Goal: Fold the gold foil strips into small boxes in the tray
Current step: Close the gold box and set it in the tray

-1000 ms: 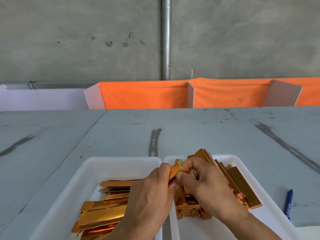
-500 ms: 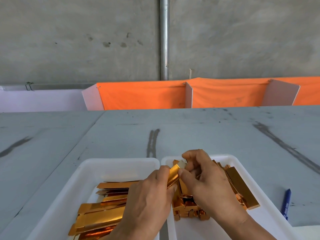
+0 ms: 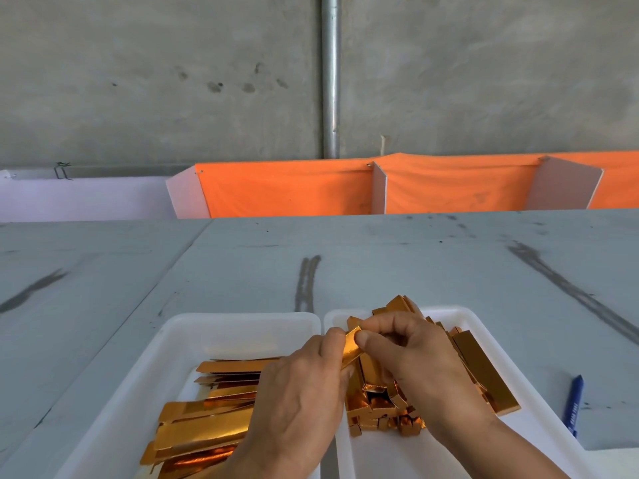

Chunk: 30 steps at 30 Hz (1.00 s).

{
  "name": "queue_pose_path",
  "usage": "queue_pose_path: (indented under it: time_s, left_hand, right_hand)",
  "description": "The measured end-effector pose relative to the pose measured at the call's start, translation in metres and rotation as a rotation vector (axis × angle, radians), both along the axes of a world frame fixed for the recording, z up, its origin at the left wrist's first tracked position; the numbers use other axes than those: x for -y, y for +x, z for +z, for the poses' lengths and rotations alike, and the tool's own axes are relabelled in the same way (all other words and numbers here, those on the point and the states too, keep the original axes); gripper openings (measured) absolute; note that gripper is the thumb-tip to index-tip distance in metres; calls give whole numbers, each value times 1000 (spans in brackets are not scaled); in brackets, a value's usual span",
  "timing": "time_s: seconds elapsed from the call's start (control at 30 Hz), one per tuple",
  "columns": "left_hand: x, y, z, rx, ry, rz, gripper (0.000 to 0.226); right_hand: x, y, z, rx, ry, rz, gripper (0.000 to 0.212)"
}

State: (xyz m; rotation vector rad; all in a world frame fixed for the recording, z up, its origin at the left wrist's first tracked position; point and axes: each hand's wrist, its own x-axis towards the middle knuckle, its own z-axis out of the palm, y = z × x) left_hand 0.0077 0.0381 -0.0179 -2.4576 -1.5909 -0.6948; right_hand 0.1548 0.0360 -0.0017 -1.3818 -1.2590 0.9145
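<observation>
Gold foil strip spans both grips, pinched by left hand and right hand.

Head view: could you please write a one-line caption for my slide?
Left hand and right hand pinch a gold strip; flat strips lie in the left tray, folded boxes the right tray.

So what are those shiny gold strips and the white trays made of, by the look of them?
Gold strips: likely foil-faced card, mirror-glossy; they throw bright reflections and keep sharp creases. White trays: probably plastic, smooth and slightly glossy, with rounded moulded rims.
</observation>
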Motion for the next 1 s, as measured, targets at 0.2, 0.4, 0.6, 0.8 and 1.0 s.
queue_pose_path:
  time_s: [0.2,0.4,0.6,0.8,1.0]
  left_hand:
    - [2,2,1,-38,30,1,33]
    - [3,1,0,-14,40,3,32]
    - [3,0,0,39,44,-5,35]
    - [6,-4,2,241,-65,-90,38]
    - [5,-11,6,366,-106,-212,37]
  right_hand:
    - [1,-1,4,2,-52,-56,6]
    - [3,1,7,-118,-141,25,8]
    - [4,1,7,-165,-132,120,30]
    - [4,6,13,-316,-153,185,30]
    - [5,11,20,-367,-114,253,28]
